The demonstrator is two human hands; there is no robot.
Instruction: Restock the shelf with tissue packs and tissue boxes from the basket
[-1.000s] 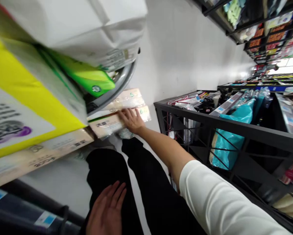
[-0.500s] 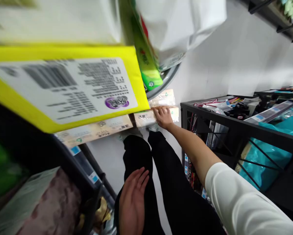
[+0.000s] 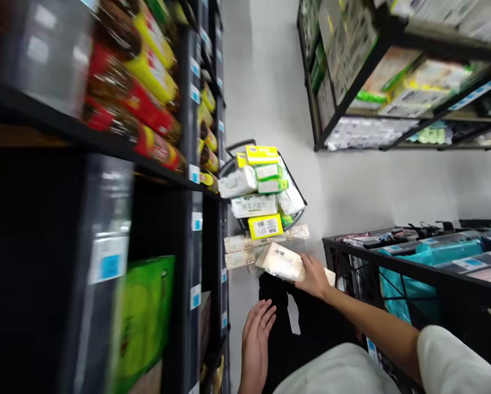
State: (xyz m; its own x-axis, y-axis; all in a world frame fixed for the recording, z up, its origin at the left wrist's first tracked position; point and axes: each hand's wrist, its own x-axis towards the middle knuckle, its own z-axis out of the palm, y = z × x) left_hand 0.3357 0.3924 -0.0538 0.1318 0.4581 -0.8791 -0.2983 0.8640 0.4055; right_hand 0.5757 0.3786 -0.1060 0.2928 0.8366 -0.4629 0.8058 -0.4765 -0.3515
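Note:
My right hand (image 3: 314,277) grips a cream plastic-wrapped tissue pack (image 3: 280,261) by its end, holding it above my black trousers (image 3: 286,312). My left hand (image 3: 256,346) hangs open in the air beside the trousers, its fingers apart and touching nothing. Ahead stands a wire shopping cart (image 3: 294,210), piled with white and yellow packs such as a yellow-labelled pack (image 3: 266,226). Long tan packs (image 3: 241,249) lie at the cart's near end, a short way beyond the held pack.
A tall black shelf unit (image 3: 188,175) packed with bottles and green boxes runs along the left. A low black rack (image 3: 376,257) holding teal bags stands at the right, with stocked shelves (image 3: 372,82) beyond it. Pale floor (image 3: 266,82) runs between them.
My head has turned, bringing the left shelves and whole cart into view. My right hand has gone from resting on the tan packs to holding a pack lifted clear. My left hand remains open.

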